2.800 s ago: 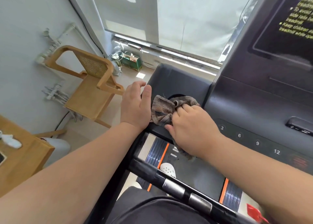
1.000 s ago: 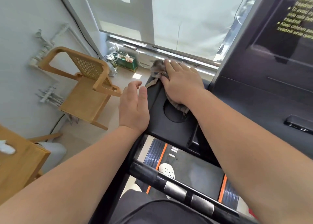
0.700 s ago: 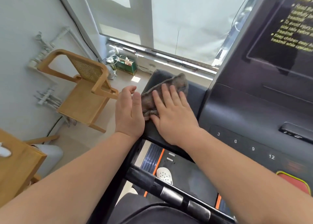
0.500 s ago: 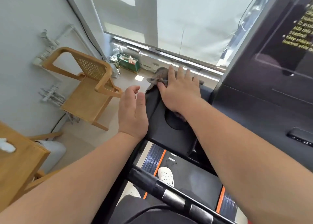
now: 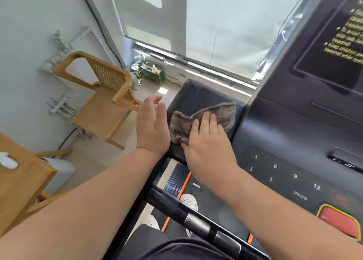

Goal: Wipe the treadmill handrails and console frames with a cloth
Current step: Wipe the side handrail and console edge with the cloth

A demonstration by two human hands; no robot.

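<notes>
Fingers straight and together, your left hand [image 5: 152,128] rests at frame centre against the left edge of the console tray [image 5: 198,94]. Right of it, your right hand [image 5: 208,147] presses the cloth [image 5: 224,112] flat, fingers spread over its near half. Half a second ago that hand reached the tray's far edge.

1. Yellow warning text [image 5: 345,41] on the console screen: blurred, cut by the right edge, unreadable.
2. Part of the cloth [image 5: 204,120]: hidden under the right hand [image 5: 208,142].
3. Red button [image 5: 339,224]: cut off at the right edge.
4. Wooden table [image 5: 21,181]: cropped by the left edge.
5. Green box [image 5: 153,74] by the window: contents too small to tell.
6. Shoes [image 5: 189,200]: partly hidden behind the handrail [image 5: 198,224].
</notes>
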